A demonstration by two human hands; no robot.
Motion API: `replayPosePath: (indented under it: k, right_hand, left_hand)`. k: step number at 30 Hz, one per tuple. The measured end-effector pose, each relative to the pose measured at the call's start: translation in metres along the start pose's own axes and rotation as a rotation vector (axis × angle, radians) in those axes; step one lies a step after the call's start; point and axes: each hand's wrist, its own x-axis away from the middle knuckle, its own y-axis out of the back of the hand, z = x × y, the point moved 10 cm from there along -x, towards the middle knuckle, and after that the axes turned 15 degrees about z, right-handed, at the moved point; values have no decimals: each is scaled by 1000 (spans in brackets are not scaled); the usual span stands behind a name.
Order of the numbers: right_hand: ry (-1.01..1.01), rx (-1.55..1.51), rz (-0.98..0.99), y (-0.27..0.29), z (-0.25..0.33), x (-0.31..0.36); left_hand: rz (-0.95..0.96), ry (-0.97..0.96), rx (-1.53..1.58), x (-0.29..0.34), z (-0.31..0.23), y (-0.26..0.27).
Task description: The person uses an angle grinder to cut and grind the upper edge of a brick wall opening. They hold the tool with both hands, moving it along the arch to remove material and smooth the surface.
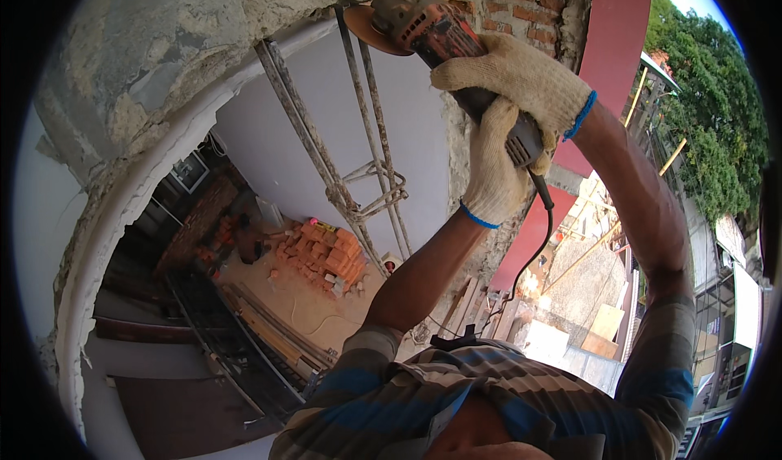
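Grinder [444, 41], top centre: hard plastic-looking body, scuffed, patchy, mostly matt; disc [368, 28] dull, matt
Gloves [529, 73]: coarse knit cloth, slightly fuzzy
Cable [543, 188], right of centre: smooth, rubber or plastic, can't tell which
Bars [345, 202], upper centre: metal-looking, rough, crusted with pale splatter
Concrete [163, 69], upper left: matt, chipped, pitted
Wall [423, 151] behind bars: smooth, matt
Brick pile [326, 252], left of centre: rough, matt
Column [611, 45], upper right: smooth, painted-looking
Shirt [521, 387], bottom: soft matt cloth

A building site is indicated: broken grey concrete [147, 69] and bare orange-red brickwork [513, 10] are seen along the top of the frame, loose orange clay bricks [330, 252] are piled left of centre, and long, stained metal bars [305, 122] are set at upper centre.
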Motion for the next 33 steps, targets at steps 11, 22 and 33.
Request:
replayPosePath:
  k: [11,22,33]
  right_hand:
    - [284,500,-78,-1,35,12]
    - [167,334,-68,5,35,10]
    - [29,40,-25,6,9,-1]
  left_hand:
    - [42,-27,-43,-1,-7,-4]
    - [-11,-27,-37,2,-10,-3]
    - [12,-25,-63,2,-11,-4]
